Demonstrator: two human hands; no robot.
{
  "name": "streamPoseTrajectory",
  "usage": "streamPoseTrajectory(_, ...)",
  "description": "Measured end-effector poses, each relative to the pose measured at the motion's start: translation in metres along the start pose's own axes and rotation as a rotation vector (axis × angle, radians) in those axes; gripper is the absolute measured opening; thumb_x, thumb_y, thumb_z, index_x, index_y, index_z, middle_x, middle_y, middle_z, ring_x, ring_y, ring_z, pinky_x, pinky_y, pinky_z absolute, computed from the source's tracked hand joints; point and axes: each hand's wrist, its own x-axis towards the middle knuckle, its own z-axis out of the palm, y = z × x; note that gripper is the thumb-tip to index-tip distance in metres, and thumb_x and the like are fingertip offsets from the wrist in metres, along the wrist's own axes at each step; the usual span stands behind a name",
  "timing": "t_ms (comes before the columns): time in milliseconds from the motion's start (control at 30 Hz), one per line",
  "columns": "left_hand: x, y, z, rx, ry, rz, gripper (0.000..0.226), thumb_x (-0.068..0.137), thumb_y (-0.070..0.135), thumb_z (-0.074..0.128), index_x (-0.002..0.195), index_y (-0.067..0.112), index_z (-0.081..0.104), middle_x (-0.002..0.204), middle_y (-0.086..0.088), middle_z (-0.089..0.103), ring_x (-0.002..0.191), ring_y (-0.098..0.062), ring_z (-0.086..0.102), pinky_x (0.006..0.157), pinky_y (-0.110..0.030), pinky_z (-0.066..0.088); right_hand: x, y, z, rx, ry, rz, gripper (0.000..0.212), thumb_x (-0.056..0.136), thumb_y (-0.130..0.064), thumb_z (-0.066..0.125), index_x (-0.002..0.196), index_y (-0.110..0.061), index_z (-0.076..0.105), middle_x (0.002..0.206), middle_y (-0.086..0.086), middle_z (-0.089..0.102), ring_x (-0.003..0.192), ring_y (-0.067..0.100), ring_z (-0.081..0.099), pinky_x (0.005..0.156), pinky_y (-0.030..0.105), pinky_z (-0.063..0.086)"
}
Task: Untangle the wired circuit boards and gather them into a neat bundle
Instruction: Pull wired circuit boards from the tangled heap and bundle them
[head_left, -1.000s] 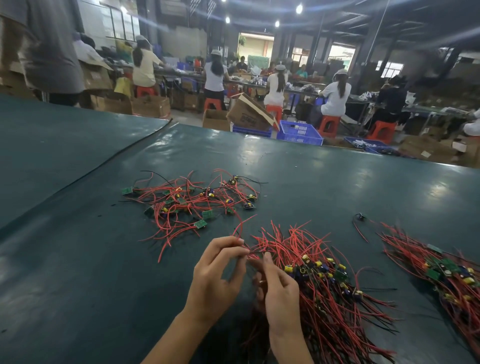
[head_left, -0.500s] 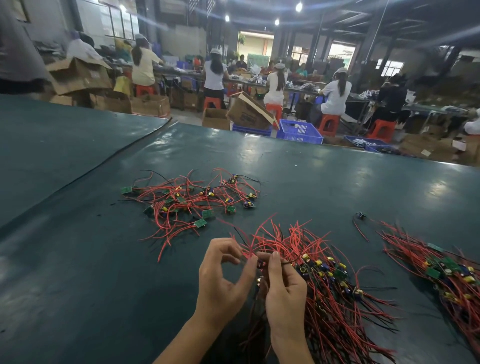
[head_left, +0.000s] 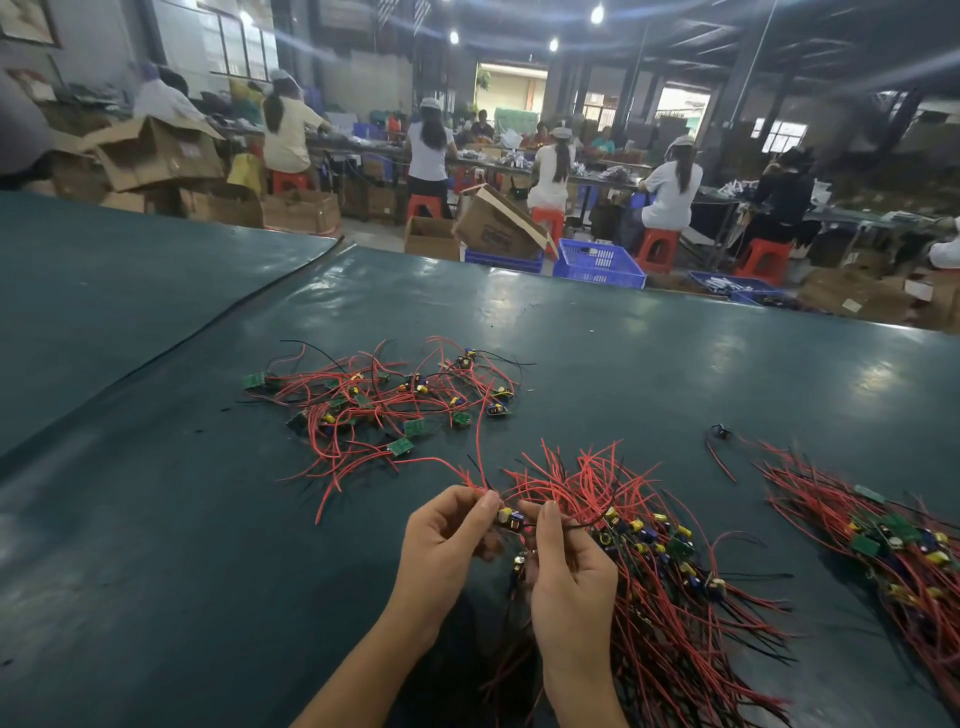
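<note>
- The gathered bundle of red-wired boards lay on the dark green tabletop, its wire ends fanning away from the person and its green and yellow parts packed at its middle.
- At the bundle's left edge, a single circuit board with yellow and blue parts was held up between the two hands.
- The left hand was just left of the bundle. Its grip was closed, thumb and fingertips pinching the board's left side, where red leads rose from it.
- The right hand lay over the bundle's left part. Its grip was also closed, with forefinger and thumb pinched at the board's right side. What its other curled fingers held could not be told.
- Beyond the bundle and to its left, a loose tangle of boards and red wires lay spread on the tabletop, well apart from both hands.
- To the right of the bundle lay a second pile of wired boards, separate from it.
- Far beyond the bundle, past the tabletop's edge, stood a blue crate.
</note>
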Motion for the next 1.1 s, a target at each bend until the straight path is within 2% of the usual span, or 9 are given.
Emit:
streamPoseTrajectory(100, -0.001, 0.001, -0.001, 0.034, 0.002, 0.043, 0.023, 0.083, 0.035, 0.065, 0.075, 0.013, 0.066, 0.069, -0.01, 0.063, 0.058, -0.016, 0.057, 0.059, -0.027, 0.05, 0.001, 0.0, 0.0, 0.023, 0.011, 0.012, 0.028, 0.083, -0.046, 0.057, 0.086, -0.028, 0.079, 0.06, 0.006, 0.049, 0.044, 0.005, 0.033, 0.042, 0.017, 0.03)
streamPoseTrajectory(267, -0.003, 0.002, -0.001, -0.031, -0.068, -0.031, 0.018, 0.078, 0.029, 0.071, 0.066, 0.022, 0.059, 0.066, -0.009, 0.061, 0.058, -0.02, 0.055, 0.058, -0.027, 0.05, -0.002, -0.003, -0.001, 0.018, -0.061, -0.025, 0.029, 0.084, -0.043, 0.055, 0.085, -0.027, 0.079, 0.061, -0.004, 0.066, 0.053, 0.003, 0.058, 0.051, 0.012, 0.044)
streamPoseTrajectory(400, -0.005, 0.006, 0.002, -0.134, -0.215, -0.178, 0.036, 0.083, 0.037, 0.067, 0.087, 0.003, 0.059, 0.07, -0.005, 0.067, 0.056, -0.018, 0.058, 0.055, -0.025, 0.05, -0.004, -0.007, 0.001, 0.013, -0.113, -0.024, 0.028, 0.087, -0.038, 0.053, 0.084, -0.03, 0.079, 0.08, 0.005, 0.076, 0.077, 0.017, 0.073, 0.067, 0.022, 0.057)
streamPoseTrajectory(500, -0.007, 0.007, 0.002, -0.047, -0.303, -0.162, 0.035, 0.094, 0.039, 0.051, 0.094, 0.013, 0.076, 0.061, 0.0, 0.065, 0.052, -0.01, 0.06, 0.053, -0.017, 0.048, -0.004, -0.008, 0.002, 0.001, -0.094, -0.01, 0.028, 0.086, -0.038, 0.053, 0.083, -0.03, 0.079, 0.081, 0.005, 0.076, 0.079, 0.019, 0.074, 0.069, 0.027, 0.059)
streamPoseTrajectory(600, -0.007, 0.01, 0.003, 0.018, -0.259, -0.09, 0.03, 0.094, 0.038, 0.057, 0.079, 0.021, 0.077, 0.053, 0.002, 0.059, 0.046, -0.008, 0.053, 0.051, -0.017, 0.045, -0.003, -0.007, 0.001, -0.038, -0.049, -0.022, 0.026, 0.085, -0.039, 0.055, 0.082, -0.031, 0.079, 0.077, 0.006, 0.075, 0.074, 0.019, 0.072, 0.07, 0.032, 0.06)
streamPoseTrajectory(733, -0.004, 0.008, 0.003, 0.051, -0.191, 0.002, 0.037, 0.087, 0.028, 0.059, 0.052, 0.019, 0.065, 0.048, 0.004, 0.056, 0.052, -0.017, 0.053, 0.065, -0.025, 0.048, -0.002, -0.006, 0.003, -0.035, -0.019, -0.065, 0.027, 0.091, -0.027, 0.056, 0.079, -0.029, 0.08, 0.077, 0.003, 0.076, 0.073, 0.011, 0.072, 0.065, 0.019, 0.054)
streamPoseTrajectory(833, -0.005, 0.01, 0.001, 0.027, -0.144, 0.028, 0.034, 0.083, 0.022, 0.06, 0.05, 0.015, 0.059, 0.044, -0.001, 0.048, 0.042, -0.012, 0.042, 0.05, -0.018, 0.04, 0.003, -0.005, -0.001, -0.006, 0.055, -0.011, 0.032, 0.096, -0.018, 0.057, 0.075, -0.028, 0.08, 0.069, -0.004, 0.073, 0.063, 0.003, 0.066, 0.059, 0.014, 0.049)
streamPoseTrajectory(967, -0.004, 0.011, 0.001, 0.01, -0.086, 0.02, 0.038, 0.085, 0.008, 0.067, 0.049, 0.009, 0.055, 0.041, -0.001, 0.043, 0.037, -0.008, 0.037, 0.044, -0.015, 0.035, 0.011, -0.005, -0.01, 0.093, 0.154, 0.087, 0.028, 0.096, -0.022, 0.059, 0.078, -0.024, 0.08, 0.05, -0.01, 0.043, 0.045, 0.003, 0.031, 0.042, 0.016, 0.027)
streamPoseTrajectory(1100, -0.003, 0.013, 0.001, -0.019, -0.05, 0.03, 0.035, 0.078, 0.014, 0.065, 0.046, 0.012, 0.054, 0.04, -0.002, 0.04, 0.036, -0.01, 0.033, 0.043, -0.016, 0.033, 0.018, -0.009, -0.018, 0.236, 0.212, 0.136, 0.031, 0.097, -0.02, 0.057, 0.075, -0.019, 0.08, 0.048, -0.006, 0.042, 0.036, 0.004, 0.029, 0.034, 0.016, 0.021)
